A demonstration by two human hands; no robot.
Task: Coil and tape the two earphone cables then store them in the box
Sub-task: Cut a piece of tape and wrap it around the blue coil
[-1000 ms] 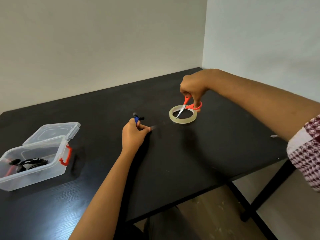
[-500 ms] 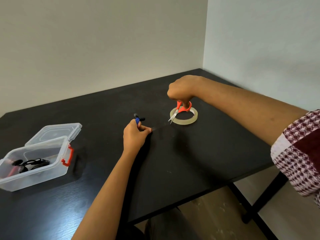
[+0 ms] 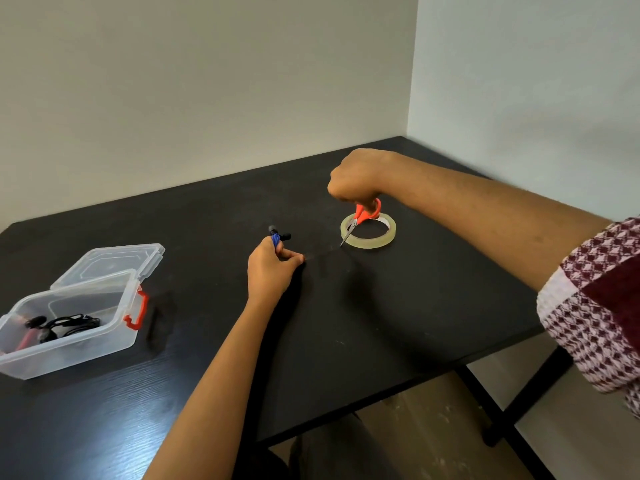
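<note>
The coiled earphone (image 3: 277,236) is gripped in the left hand (image 3: 272,268) mid-counter (image 3: 381,323); that hand also pinches a tape strip (image 3: 322,252) stretched from the roll (image 3: 369,241). The right hand (image 3: 355,178) grips scissors (image 3: 363,214), tips at the strip. The open box (image 3: 69,344) at the left edge holds the second earphone (image 3: 69,322).

Soft, moderate light from the left casts faint shadows rightward across the table (image 3: 415,323). Wide-angle distortion bends its edges, and detail is slightly blurred.
</note>
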